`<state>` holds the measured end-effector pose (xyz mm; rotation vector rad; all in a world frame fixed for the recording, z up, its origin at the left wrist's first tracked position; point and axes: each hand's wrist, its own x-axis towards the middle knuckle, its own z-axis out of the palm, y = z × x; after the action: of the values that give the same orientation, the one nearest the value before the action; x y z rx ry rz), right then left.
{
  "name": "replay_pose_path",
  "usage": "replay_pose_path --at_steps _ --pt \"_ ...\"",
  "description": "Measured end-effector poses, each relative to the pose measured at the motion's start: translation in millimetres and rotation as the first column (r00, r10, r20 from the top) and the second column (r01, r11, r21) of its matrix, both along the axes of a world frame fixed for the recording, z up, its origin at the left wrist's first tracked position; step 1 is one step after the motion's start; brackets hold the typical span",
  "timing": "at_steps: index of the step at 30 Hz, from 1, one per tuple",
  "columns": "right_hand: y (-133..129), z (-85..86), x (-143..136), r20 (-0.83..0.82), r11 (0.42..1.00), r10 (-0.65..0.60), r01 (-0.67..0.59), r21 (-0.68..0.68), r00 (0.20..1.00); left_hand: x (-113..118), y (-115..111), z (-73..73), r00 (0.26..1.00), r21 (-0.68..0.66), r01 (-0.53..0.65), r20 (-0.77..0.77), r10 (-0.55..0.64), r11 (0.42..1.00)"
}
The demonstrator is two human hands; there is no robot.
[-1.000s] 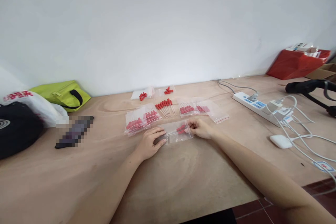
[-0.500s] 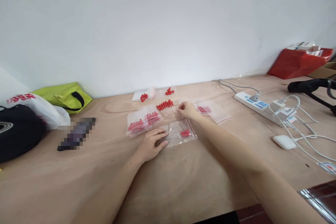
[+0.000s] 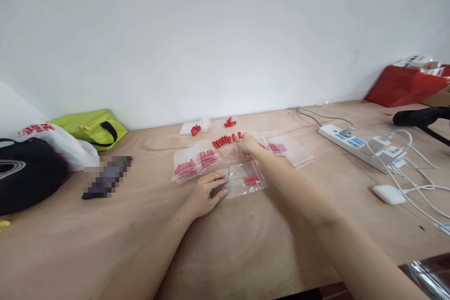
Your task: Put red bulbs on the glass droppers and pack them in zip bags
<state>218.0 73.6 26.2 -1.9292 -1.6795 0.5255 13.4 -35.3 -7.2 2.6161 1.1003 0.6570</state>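
My left hand (image 3: 206, 193) lies on the table with its fingers stretched out and apart, touching the left edge of a clear zip bag (image 3: 239, 190). Two red-bulbed droppers (image 3: 251, 180) lie inside that bag, stems pointing left. Beyond it, several more droppers (image 3: 223, 140) are fanned out in a row, red bulbs toward the wall. My right hand (image 3: 249, 144) is at the right end of this row, its fingers pinched on one dropper (image 3: 239, 135). The bulb shows past the fingertips; the stem is mostly hidden.
Filled zip bags (image 3: 193, 161) lie left of the row, others (image 3: 281, 147) right. Loose red bulbs (image 3: 196, 129) rest on bags near the wall. A power strip (image 3: 351, 143) with tangled cables is at right; a phone (image 3: 107, 178) and green bag (image 3: 91, 130) are at left.
My right hand has closed on the end dropper, and that dropper now stands slightly apart from the row. My left hand keeps its place on the bag. The view has shifted slightly.
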Motion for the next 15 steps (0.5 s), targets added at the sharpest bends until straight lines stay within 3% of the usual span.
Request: replay_pose_path --at_steps 3,5,8,11,15 --pt "-24 -0.4 23 -0.159 0.999 0.018 -0.010 0.053 0.987 0 0 0.4 1.000 -0.006 -0.008 -0.010 0.008 1.000" --pt "-43 -6.8 41 -0.389 0.996 0.071 -0.045 0.077 0.919 0 0 1.0 1.000 -0.002 -0.009 -0.016 0.009 1.000" --pt "-70 -23.4 64 -0.593 0.988 0.109 -0.020 0.156 0.798 1 1 2.4 1.000 0.011 -0.006 -0.024 0.006 1.000" --pt "-89 -40.0 74 -0.686 0.967 0.098 0.094 0.236 0.721 1 1 4.3 1.000 0.019 0.002 -0.026 -0.002 1.000" --pt "-97 -49.5 69 -0.757 0.952 0.053 0.195 0.235 0.651 2 0 6.4 1.000 0.007 0.000 -0.016 0.000 1.000"
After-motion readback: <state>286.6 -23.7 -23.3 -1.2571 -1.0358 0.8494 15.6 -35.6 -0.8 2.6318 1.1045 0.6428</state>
